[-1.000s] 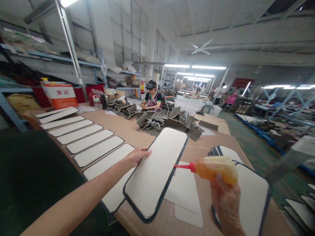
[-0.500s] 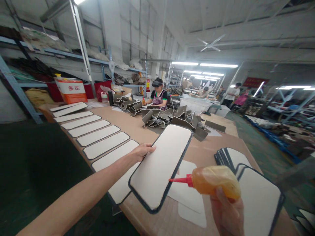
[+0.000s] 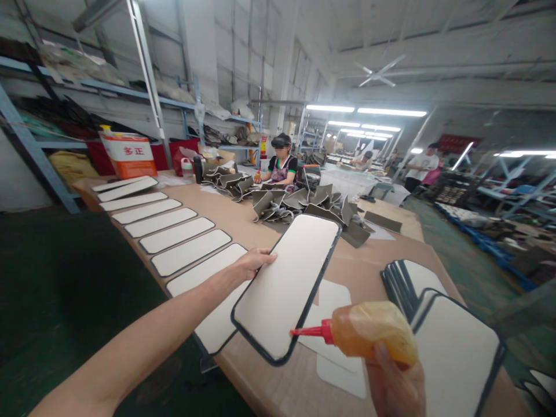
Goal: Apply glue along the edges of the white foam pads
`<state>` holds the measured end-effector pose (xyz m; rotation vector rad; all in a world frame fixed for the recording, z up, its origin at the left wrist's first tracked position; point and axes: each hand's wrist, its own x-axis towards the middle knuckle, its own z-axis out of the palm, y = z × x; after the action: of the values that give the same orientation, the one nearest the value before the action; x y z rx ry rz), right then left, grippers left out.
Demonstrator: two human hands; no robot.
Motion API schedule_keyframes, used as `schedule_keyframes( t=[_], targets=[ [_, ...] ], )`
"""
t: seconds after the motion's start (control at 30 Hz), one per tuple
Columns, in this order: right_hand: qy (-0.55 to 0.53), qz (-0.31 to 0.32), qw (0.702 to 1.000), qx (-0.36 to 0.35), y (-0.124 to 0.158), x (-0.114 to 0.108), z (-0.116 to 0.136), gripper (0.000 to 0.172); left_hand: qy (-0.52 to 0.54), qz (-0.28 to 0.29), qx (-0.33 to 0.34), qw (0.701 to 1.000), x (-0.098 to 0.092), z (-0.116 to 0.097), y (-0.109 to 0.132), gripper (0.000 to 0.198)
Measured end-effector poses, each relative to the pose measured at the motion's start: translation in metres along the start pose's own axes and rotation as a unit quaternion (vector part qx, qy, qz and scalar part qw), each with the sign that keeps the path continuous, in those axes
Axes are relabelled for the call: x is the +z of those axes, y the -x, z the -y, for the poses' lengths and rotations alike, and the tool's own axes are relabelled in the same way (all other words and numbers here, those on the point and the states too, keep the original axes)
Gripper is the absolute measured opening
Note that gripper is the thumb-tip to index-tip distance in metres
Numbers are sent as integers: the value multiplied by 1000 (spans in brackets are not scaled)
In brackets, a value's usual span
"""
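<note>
My left hand grips the left long edge of a white panel with rounded corners and a dark rim, thumb on its face. The panel is held up tilted over the table. In my right hand is a squeeze bottle of amber liquid, lying sideways with its red nozzle pointing left. The nozzle tip is at the panel's lower right edge; whether it touches cannot be made out. Under the panel lie loose white sheets.
Several white panels lie in a row along the table's left edge. A stack of dark-rimmed panels stands at the right. Grey-brown curled pieces are heaped at the back, before a seated co-worker. A white-and-orange can stands far left.
My right hand has moved the bottle slightly left and down, so the nozzle tip sits lower along the panel's edge. My left hand still holds the panel in nearly the same pose.
</note>
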<state>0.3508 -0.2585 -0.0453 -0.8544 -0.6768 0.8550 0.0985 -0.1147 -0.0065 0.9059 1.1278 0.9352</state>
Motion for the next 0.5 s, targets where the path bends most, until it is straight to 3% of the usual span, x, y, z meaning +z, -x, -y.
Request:
schedule_keyframes(
  t=[0.13, 0.23, 0.33, 0.5],
  targets=[
    [8, 7, 1000, 12, 8, -8, -8, 50, 6, -4, 2, 1000, -1, -1, -1, 33],
    [0, 46, 998, 38, 17, -14, -12, 45, 6, -17, 6, 1000, -3, -3, -2, 30],
    [-15, 75, 996, 47, 17, -8, -5, 41, 2, -37, 22, 999, -1, -2, -1, 27],
    [-55, 8, 996, -72, -23, 23, 17, 35, -20, -34, 58, 998, 18, 12, 15, 31]
  ],
)
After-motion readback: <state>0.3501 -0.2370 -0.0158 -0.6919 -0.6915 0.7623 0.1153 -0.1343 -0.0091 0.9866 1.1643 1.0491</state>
